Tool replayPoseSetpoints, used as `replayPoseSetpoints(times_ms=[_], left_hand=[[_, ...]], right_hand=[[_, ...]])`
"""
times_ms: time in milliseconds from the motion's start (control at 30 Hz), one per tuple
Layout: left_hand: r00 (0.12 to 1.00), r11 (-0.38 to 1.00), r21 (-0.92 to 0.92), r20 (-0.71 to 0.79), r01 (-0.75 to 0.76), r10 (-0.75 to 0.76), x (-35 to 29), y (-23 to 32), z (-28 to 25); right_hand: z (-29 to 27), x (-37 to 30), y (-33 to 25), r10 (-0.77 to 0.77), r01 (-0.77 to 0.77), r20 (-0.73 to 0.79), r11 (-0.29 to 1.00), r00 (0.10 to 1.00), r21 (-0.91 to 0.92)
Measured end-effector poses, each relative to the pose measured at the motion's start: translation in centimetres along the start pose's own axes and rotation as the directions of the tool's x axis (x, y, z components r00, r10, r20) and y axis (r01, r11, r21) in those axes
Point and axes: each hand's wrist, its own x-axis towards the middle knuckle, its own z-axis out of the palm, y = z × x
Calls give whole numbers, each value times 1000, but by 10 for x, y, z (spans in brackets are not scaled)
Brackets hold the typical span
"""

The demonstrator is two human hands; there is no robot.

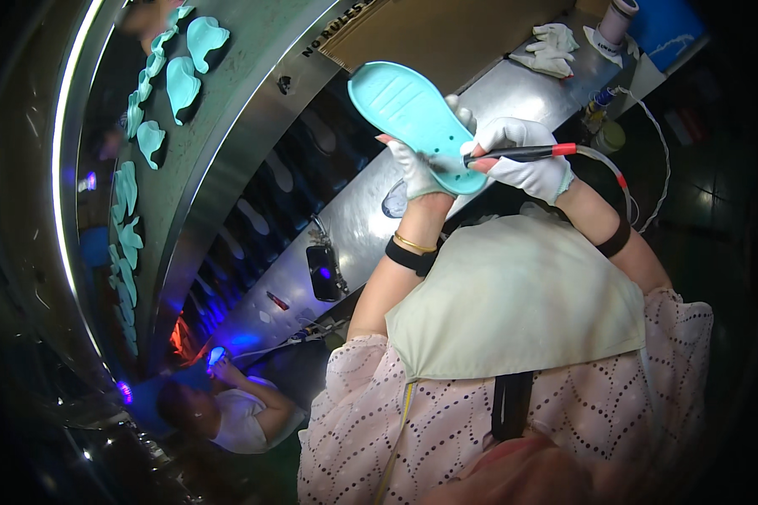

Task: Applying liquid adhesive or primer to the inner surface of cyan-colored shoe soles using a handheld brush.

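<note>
A turquoise shoe sole point(404, 103) is held up in front of me, its ribbed end pointing to the far left and several small dark holes at its near end. My left hand point(414, 172), in a white glove with bare fingertips, is closed around the sole's near part from beneath. My right hand point(522, 156), gloved the same way, grips a black pen-shaped tool point(526, 154) with a red collar and a pale cable. The tool's tip is at the sole's near end, by the holes; whether it touches the surface I cannot tell.
On the left, a green conveyor belt point(219, 109) carries several turquoise shoe pieces point(183, 84). A metal bench point(362, 219) holds a phone point(324, 273) and white gloves point(550, 49). The tool's cable point(667, 143) loops at right. Another person point(236, 412) works at lower left.
</note>
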Motion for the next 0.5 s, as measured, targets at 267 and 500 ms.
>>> replayPoseSetpoints(times_ms=[267,500], left_hand=[[990,967,-256,140,9,28,15,13,6],[910,984,-85,400,159,-113,22,30,-6]], right_hand=[[3,6,-8,80,-73,-82,993,993,88],[-10,10,-11,229,-226,16,944,973,239]])
